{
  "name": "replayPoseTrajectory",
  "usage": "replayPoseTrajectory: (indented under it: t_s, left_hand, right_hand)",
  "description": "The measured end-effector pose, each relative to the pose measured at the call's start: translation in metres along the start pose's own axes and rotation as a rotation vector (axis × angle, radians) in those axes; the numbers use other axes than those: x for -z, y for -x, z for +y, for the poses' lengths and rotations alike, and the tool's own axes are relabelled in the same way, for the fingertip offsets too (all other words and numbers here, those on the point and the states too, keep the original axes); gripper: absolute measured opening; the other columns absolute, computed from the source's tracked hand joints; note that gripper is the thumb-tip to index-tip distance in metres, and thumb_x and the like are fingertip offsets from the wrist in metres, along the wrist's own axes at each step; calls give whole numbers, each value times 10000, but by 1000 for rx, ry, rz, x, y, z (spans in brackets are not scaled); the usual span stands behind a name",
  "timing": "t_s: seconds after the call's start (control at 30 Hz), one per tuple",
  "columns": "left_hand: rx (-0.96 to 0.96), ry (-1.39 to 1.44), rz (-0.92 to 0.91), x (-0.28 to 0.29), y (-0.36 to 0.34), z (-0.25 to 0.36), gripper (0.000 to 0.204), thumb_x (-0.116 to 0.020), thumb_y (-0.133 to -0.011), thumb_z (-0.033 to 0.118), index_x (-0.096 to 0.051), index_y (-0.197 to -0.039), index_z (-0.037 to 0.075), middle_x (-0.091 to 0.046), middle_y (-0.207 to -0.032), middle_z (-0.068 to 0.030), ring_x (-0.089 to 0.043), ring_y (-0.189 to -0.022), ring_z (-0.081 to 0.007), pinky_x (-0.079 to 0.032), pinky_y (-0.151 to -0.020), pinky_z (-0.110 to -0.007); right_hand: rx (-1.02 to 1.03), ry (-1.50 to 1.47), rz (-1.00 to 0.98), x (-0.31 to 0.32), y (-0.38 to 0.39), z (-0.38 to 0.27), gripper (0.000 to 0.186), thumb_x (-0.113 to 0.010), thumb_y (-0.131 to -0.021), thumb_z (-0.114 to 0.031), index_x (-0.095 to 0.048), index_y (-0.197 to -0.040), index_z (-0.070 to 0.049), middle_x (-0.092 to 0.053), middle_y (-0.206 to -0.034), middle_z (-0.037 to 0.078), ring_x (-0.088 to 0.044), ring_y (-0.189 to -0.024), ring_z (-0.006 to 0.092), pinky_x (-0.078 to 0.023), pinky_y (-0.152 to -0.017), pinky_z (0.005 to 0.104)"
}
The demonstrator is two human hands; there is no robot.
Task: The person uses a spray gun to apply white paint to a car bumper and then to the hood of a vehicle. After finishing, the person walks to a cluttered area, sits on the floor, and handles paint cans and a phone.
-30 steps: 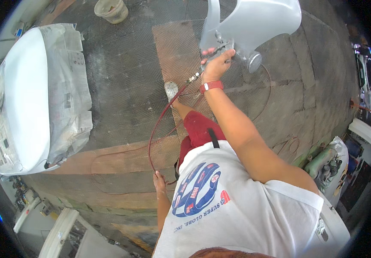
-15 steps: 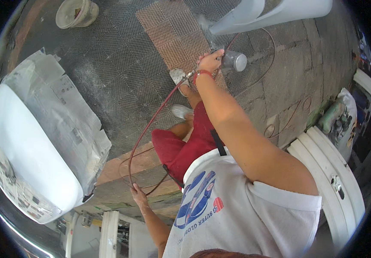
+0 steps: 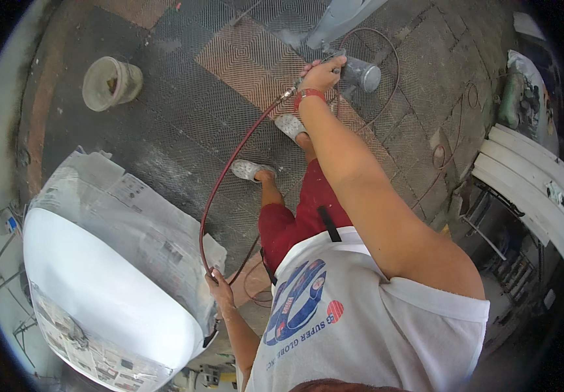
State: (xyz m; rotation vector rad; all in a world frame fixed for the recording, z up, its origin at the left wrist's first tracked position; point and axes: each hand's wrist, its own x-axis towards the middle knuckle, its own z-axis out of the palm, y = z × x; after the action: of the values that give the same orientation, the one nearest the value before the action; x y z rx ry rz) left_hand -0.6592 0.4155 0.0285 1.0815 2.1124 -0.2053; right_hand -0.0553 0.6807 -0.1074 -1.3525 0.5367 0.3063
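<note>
While our right hand is wrapped firmly around the grey metal spray gun with its round cup, we have it out in front, just short of the pale grey curved panel; whether they touch, we can't tell. Down to our left hand bows the dark red rubber hose, and our fingers curl loosely round it! Just beside that hand sits a glossy white rounded panel, bordered with printed paper. Beyond, an off-white plastic bucket rests on the ridged floor matting.
</note>
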Motion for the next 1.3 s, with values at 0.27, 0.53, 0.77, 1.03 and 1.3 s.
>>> replayPoseTrajectory:
  t_s: [0.27, 0.53, 0.77, 1.03, 1.3]
  left_hand:
    - [-40, 64, -77, 52, -57, -36, 574, -559, -1123, 537, -601, -1398, 34, -684, -999, -133, -674, -948, -276, -532, -889, -429]
    - [-111, 122, -145, 51, -96, -50, 583, -586, -1098, 575, -594, -1351, 51, -694, -970, -120, -680, -898, -248, -534, -821, -409]
    - [-104, 141, -150, 101, -124, 8, 569, -612, -1093, 563, -567, -1368, 67, -648, -935, -89, -635, -761, -190, -516, -586, -335]
    - [-53, -83, -158, 165, -122, 86, 589, -610, -1085, 589, -561, -1381, 81, -648, -980, -104, -629, -743, -182, -531, -594, -334]
    - [-119, -85, -116, 194, -181, 171, 593, -611, -1085, 586, -562, -1400, 85, -648, -974, -102, -594, -705, -162, -472, -557, -311]
  right_hand:
    - [41, -119, 9, -12, 79, -61, 865, -410, -1120, -682, -368, -1639, 8, -586, -764, 69, -551, -515, 144, -453, -400, 290]
    - [185, -188, -87, -29, 132, -98, 724, -328, -1158, -634, -570, -1238, 44, -579, -739, 55, -564, -544, 152, -450, -429, 299]
    - [-3, -217, 50, -21, 88, -76, 685, -372, -1139, -661, -517, -1119, 8, -582, -729, 68, -559, -502, 172, -455, -390, 316]
    - [-113, -99, 269, -30, 24, -13, 739, -407, -1128, -664, -490, -1251, 59, -585, -728, 84, -574, -511, 188, -462, -410, 331]
    - [-106, -97, 326, -48, 12, -29, 733, -419, -1133, -646, -445, -1355, 52, -590, -779, 73, -582, -539, 177, -470, -421, 323]
